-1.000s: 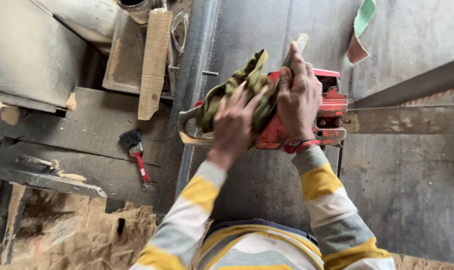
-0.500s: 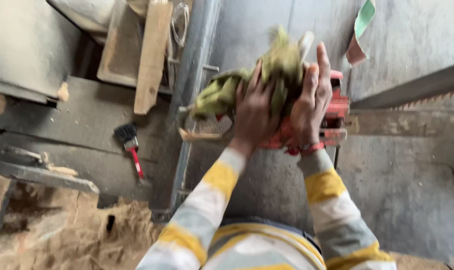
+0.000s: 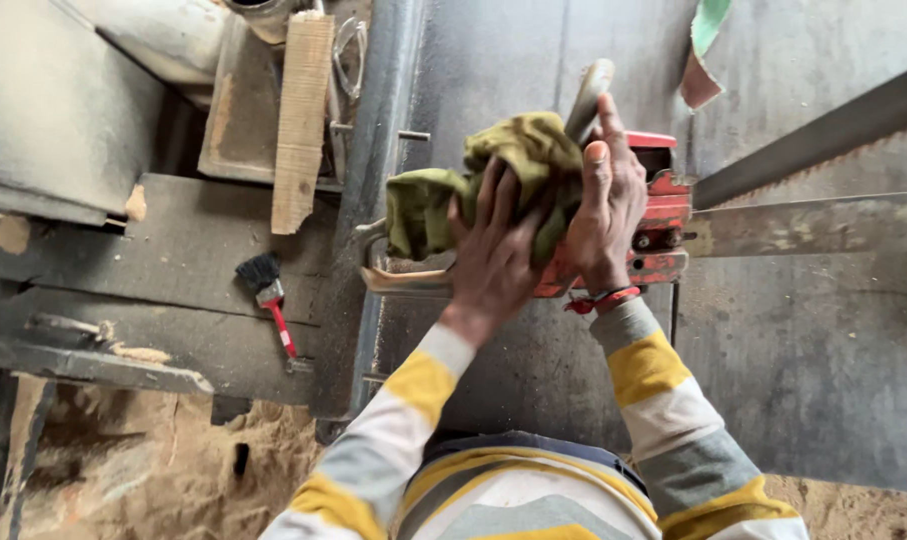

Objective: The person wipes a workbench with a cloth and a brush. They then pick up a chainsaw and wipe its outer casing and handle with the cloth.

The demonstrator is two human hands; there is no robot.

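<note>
**Two hands on one rag, over the red saw**

Both of your hands meet on the olive-green rag [image 3: 493, 180], which lies bunched on top of the red chainsaw body [image 3: 663, 225]. Your left hand [image 3: 493, 255] lies flat on the near side of the cloth, fingers spread and pressing down on it, not curled around anything. Your right hand [image 3: 608, 200] lies just beside it, fingers straight and pointing away from you, the palm against the right edge of the rag and the saw's housing; whether the thumb pinches the cloth underneath is hidden. The rag spills to the left past your left hand, covering most of the saw's rear half.

Your forearms come up from the bottom of the view in striped yellow, grey and white sleeves, converging at the saw. A red band [image 3: 603, 300] circles your right wrist.

A pale grey handle [image 3: 588, 100] sticks out from under the rag, away from you. The saw's long guide bar [image 3: 813, 225] runs off to the right across the grey metal surface [image 3: 813, 380]. To your left, a small brush with a red handle [image 3: 271, 300] lies on a dark ledge, well apart from the saw, and a rough wooden slat [image 3: 301, 120] lies beyond it. Sawdust [image 3: 143, 470] is piled low on the left.
</note>
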